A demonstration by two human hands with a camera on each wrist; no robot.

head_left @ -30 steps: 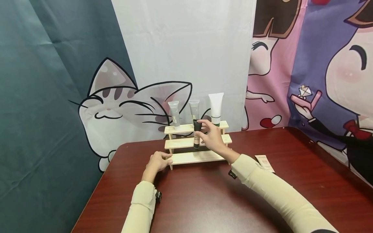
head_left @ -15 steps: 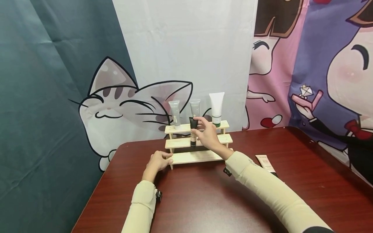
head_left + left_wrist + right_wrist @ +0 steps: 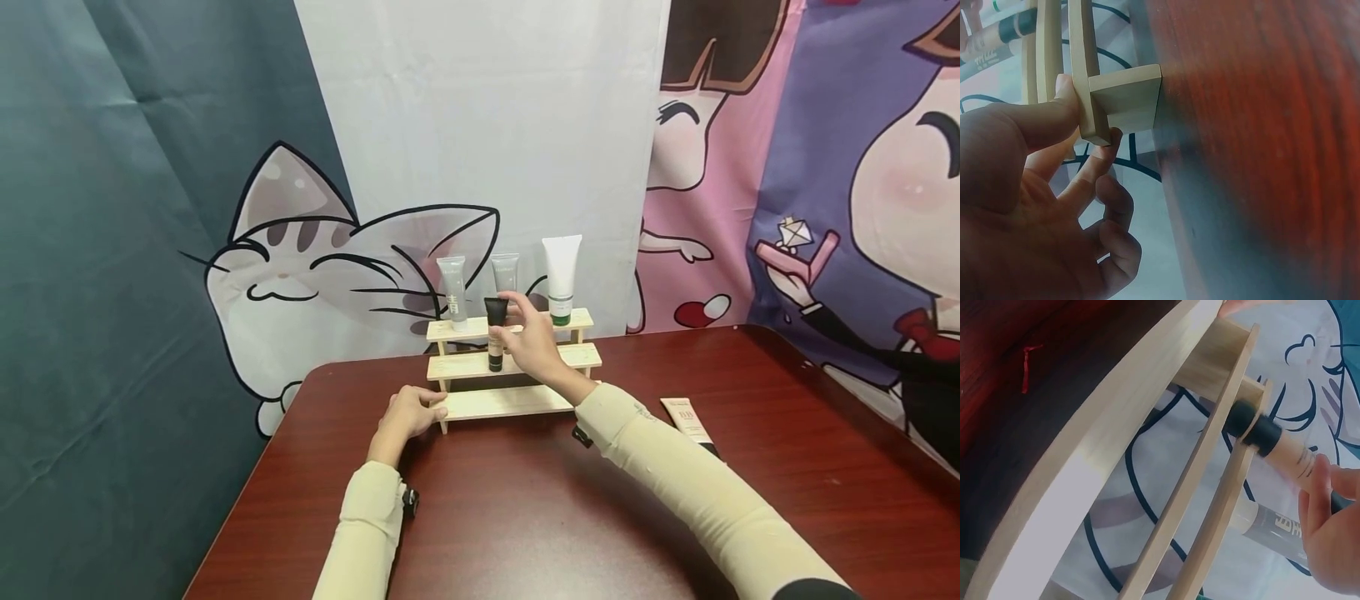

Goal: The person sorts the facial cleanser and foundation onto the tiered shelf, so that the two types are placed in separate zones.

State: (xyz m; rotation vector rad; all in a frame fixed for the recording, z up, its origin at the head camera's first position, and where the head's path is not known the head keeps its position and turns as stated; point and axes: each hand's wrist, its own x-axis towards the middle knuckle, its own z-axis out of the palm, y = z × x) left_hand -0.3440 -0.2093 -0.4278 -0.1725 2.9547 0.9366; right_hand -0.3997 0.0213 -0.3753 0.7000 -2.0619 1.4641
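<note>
My right hand (image 3: 534,343) pinches a beige cosmetic tube (image 3: 495,360) with a black top and black lower end. The tube stands nearly upright at the middle step of a three-step wooden display rack (image 3: 510,403). In the right wrist view the tube's black lower end (image 3: 1252,427) overlaps that step, fingers around its upper part. My left hand (image 3: 407,414) grips the left end of the lowest step; the left wrist view shows thumb above and a finger beneath the board (image 3: 1085,69). Behind the held tube, a grey tube (image 3: 506,271) is partly hidden.
On the top step also stand another grey tube (image 3: 453,292) at the left and a white tube (image 3: 561,279) with a green base at the right. A pale pink tube lettered BB (image 3: 686,419) lies on the red-brown table (image 3: 510,517). A printed cloth (image 3: 480,108) hangs behind.
My right hand has moved the beige tube slightly left and back, from in front of the rack to over the middle step. My left hand keeps its grip on the lowest step.
</note>
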